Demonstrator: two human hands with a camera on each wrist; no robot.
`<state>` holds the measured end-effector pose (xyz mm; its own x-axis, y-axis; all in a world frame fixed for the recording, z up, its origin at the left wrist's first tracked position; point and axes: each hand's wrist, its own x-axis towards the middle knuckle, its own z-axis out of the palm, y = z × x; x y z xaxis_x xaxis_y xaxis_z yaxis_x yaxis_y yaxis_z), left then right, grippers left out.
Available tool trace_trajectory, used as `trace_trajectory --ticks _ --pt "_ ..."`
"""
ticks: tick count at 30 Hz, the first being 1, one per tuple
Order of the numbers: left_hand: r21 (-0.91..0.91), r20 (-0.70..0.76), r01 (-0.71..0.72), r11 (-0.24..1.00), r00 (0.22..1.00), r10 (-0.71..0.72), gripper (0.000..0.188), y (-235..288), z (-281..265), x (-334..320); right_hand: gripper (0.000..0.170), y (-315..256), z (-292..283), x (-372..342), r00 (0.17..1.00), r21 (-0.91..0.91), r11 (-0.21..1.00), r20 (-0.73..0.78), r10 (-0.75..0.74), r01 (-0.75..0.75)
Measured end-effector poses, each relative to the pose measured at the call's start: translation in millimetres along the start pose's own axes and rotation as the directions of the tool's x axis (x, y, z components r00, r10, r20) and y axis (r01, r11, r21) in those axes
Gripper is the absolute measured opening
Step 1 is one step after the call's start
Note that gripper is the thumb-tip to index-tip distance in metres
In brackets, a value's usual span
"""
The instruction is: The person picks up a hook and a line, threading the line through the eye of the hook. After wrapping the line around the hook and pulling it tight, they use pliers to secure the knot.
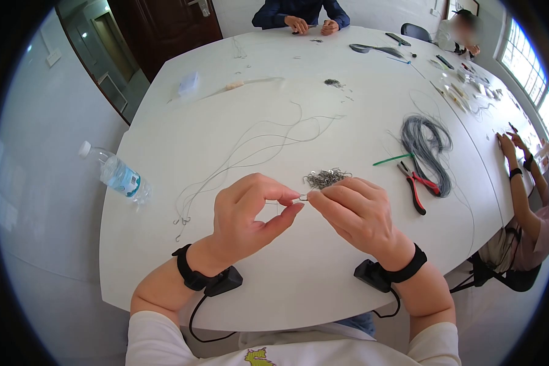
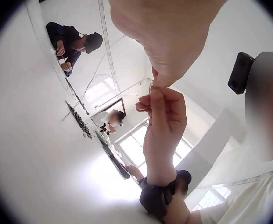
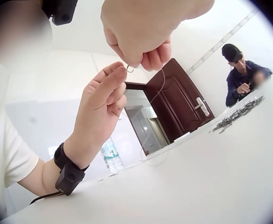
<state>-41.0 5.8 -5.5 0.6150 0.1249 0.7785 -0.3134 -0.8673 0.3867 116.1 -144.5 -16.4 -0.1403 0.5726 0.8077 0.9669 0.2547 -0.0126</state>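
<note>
A small metal fish hook point(image 1: 303, 197) spans the short gap between both hands, raised over the table. My left hand point(image 1: 250, 207) pinches one end at the tips of thumb and index finger, which form a ring. At the other end, the fingertips of my right hand point(image 1: 357, 213) pinch it. The right wrist view shows the hook's curve point(image 3: 130, 69) at the fingertips, and a thin clear line point(image 3: 163, 84) trailing down from the right hand. Beyond the hands lies a pile of hooks point(image 1: 326, 178).
Long lines with hooks point(image 1: 183, 221) lie left on the white table point(image 1: 274, 287). Red-handled pliers point(image 1: 416, 189), a green tie point(image 1: 391, 160) and a grey line bundle point(image 1: 418, 137) lie right. A water bottle point(image 1: 125, 178) stands at the left edge. Other people sit around.
</note>
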Motion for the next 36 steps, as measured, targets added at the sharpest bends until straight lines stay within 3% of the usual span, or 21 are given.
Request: trace_trajectory --ticks 5,7,16,23,25,36 --pt "-0.018 -0.013 -0.047 0.999 0.999 0.047 0.027 2.6 -1.3 0.5 0.031 -0.1 0.0 0.6 0.998 -0.032 0.998 -0.032 -0.048 0.047" --pt "-0.008 -0.022 -0.153 0.988 0.988 0.153 0.028 0.4 -1.7 0.4 0.030 -1.5 -2.9 2.7 0.996 -0.047 0.996 -0.037 -0.083 0.081" --pt "-0.079 -0.043 0.083 0.993 0.995 -0.087 0.020 7.2 -4.7 -2.3 0.026 -2.8 -2.7 5.6 0.989 -0.091 0.988 -0.068 -0.133 0.127" --pt "-0.045 -0.039 0.016 0.999 0.999 -0.018 0.021 1.3 -3.9 -0.4 0.025 -2.2 -3.3 4.6 0.992 -0.075 0.990 -0.051 -0.119 0.115" --pt "-0.011 -0.028 -0.100 0.995 0.995 0.100 0.025 -1.8 -4.1 1.6 0.025 -1.9 -3.1 4.2 0.992 -0.066 0.992 -0.051 -0.112 0.108" --pt "0.113 0.048 -0.101 0.988 0.994 0.096 0.025 0.7 -4.7 1.1 0.027 -1.0 0.8 1.0 0.997 -0.018 0.997 -0.027 -0.076 0.075"
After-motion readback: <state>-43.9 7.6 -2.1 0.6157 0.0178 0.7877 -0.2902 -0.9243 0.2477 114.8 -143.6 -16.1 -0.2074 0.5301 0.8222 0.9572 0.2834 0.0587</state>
